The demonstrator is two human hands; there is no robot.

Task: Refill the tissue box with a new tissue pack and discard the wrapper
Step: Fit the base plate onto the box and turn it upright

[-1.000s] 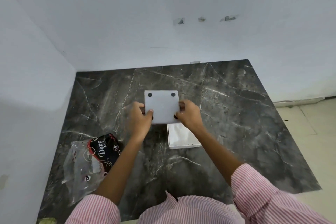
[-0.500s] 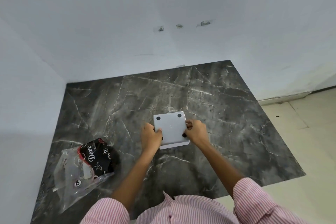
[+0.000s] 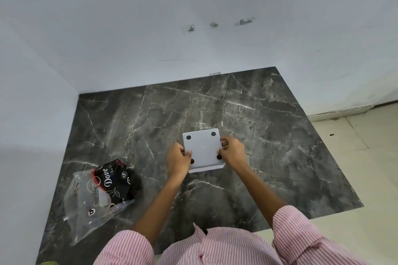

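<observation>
A white square tissue box lies upside down on the dark marble table, its base plate with black rubber feet facing up. My left hand grips the box's left edge and my right hand grips its right edge, thumbs pressing on the base. An empty clear plastic wrapper with a black and red "Dove" print lies crumpled at the table's near left. The tissues inside the box are hidden.
White walls close off the table at the back and on the left. The table's right edge drops to a pale tiled floor. My striped pink sleeves fill the bottom of the view.
The base plate, held above the open box a second ago, has come down onto the box and now sits on it. The view has shifted, so the wrapper appears further right.
</observation>
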